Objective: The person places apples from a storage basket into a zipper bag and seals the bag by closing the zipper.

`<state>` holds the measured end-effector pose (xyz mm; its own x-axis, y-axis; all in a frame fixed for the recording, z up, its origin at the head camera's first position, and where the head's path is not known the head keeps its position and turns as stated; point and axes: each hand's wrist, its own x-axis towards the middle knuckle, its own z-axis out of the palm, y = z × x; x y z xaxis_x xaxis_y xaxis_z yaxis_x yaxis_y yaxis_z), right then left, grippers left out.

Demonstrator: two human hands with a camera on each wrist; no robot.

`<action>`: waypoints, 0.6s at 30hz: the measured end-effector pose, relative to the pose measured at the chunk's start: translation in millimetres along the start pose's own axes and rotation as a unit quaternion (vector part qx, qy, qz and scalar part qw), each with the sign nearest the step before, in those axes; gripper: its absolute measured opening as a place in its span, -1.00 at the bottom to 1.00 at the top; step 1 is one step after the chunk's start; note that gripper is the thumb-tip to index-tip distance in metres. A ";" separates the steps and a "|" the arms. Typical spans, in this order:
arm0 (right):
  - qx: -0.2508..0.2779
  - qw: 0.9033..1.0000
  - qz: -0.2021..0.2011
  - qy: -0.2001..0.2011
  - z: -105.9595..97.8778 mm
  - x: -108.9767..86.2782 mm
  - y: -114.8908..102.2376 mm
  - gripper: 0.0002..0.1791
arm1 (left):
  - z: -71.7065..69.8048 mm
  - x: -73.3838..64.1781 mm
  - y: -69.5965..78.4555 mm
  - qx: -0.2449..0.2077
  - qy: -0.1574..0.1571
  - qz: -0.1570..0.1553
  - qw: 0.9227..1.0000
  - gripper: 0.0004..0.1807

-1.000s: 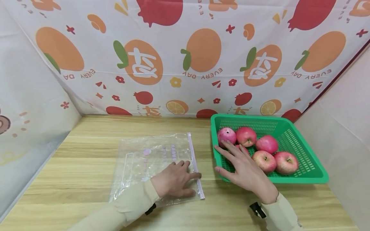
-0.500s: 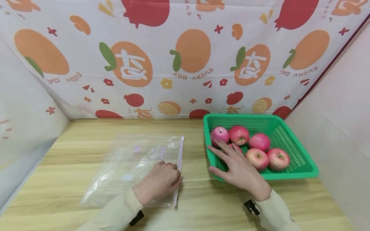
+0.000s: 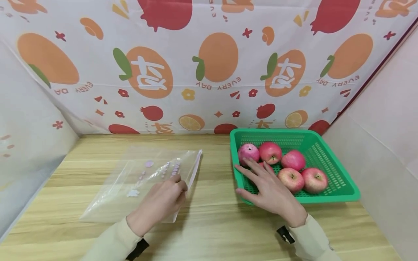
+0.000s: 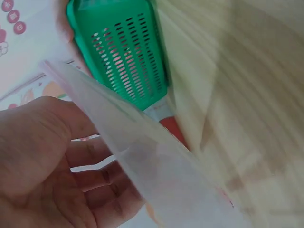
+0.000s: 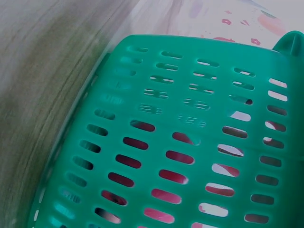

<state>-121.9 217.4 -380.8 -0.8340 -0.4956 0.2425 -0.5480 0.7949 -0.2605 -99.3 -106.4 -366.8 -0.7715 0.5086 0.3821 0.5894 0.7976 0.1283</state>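
Observation:
My left hand (image 3: 161,199) pinches a clear plastic zip bag (image 3: 114,185) close to its lilac zip edge, which is lifted off the table. In the left wrist view the bag's film (image 4: 137,142) stands up past the thumb, with the other fingers loosely bent behind it. My right hand (image 3: 277,192) rests over the near left rim of a green plastic basket (image 3: 330,198), fingers spread towards the apples inside. A pinkish apple (image 3: 248,154) sits at its fingertips; another is mostly hidden beneath the hand. The right wrist view shows the basket's slotted side (image 5: 213,50).
Several red apples, among them a paler one (image 3: 290,180), lie in the basket. The wooden table (image 3: 209,232) runs under everything. A fruit-printed cloth (image 3: 218,108) hangs along the back, with pale sheets on both sides.
My left hand has closed on the bag's zip edge, then raised it and drawn it left. The view turned slightly right early on. My right hand stays at the basket.

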 end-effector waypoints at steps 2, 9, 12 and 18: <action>-0.004 1.000 -0.002 -0.002 -1.1 -0.3 -0.6 -0.24 | -4.5 -2.7 -0.8 0.005 0.017 0.003 1.000 -0.84; -0.035 0.999 -0.009 -0.010 -9.5 -0.3 -2.1 -0.21 | -18.5 -6.0 2.0 -0.014 0.079 0.017 0.997 -0.83; -0.047 0.999 -0.020 -0.008 -12.6 2.0 -3.8 -0.20 | -26.3 -7.0 3.7 -0.022 0.099 0.021 0.995 -0.81; -0.055 0.997 -0.060 0.009 -20.1 11.3 -15.3 -0.16 | -40.4 -5.4 6.7 -0.031 0.116 0.025 0.992 -0.82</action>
<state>-121.6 206.7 -355.2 -0.7606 -0.5841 0.2834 -0.6333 0.7637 -0.1255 -81.5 -116.9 -331.0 -0.6692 0.4524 0.5894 0.6442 0.7486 0.1568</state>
